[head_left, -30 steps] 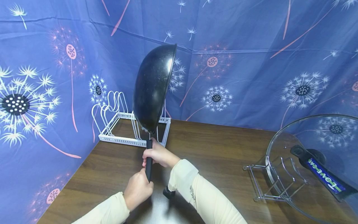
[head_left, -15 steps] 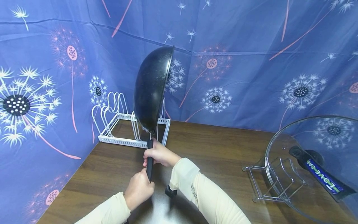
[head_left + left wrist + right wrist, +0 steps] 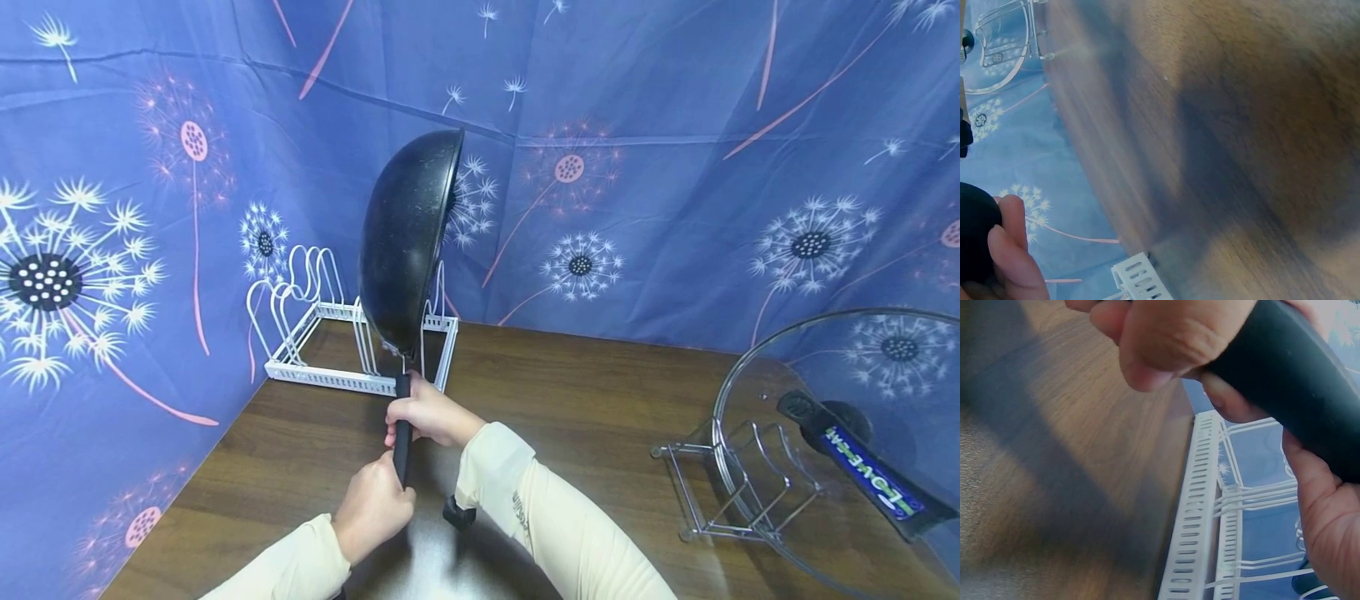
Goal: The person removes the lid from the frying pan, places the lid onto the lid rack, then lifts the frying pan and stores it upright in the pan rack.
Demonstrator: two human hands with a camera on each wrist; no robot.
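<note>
A black wok stands on its side in the head view, its rounded underside facing left and its rim nearly vertical. The bowl overlaps the right part of a white dish rack, whose wires partly disappear behind it. My right hand grips the upper part of the wok's black handle. Below it, my left hand holds the handle's lower end. In the left wrist view, the left fingers curl against the dark handle end.
On the right, a large glass lid stands upright in a small chrome wire rack. Its black handle carries a blue label. A blue dandelion-print cloth hangs behind the brown wooden table.
The wok's top has sunk slightly and shifted a little left, so its rim stands more upright. Both hands keep their grip on the handle and have barely moved.
</note>
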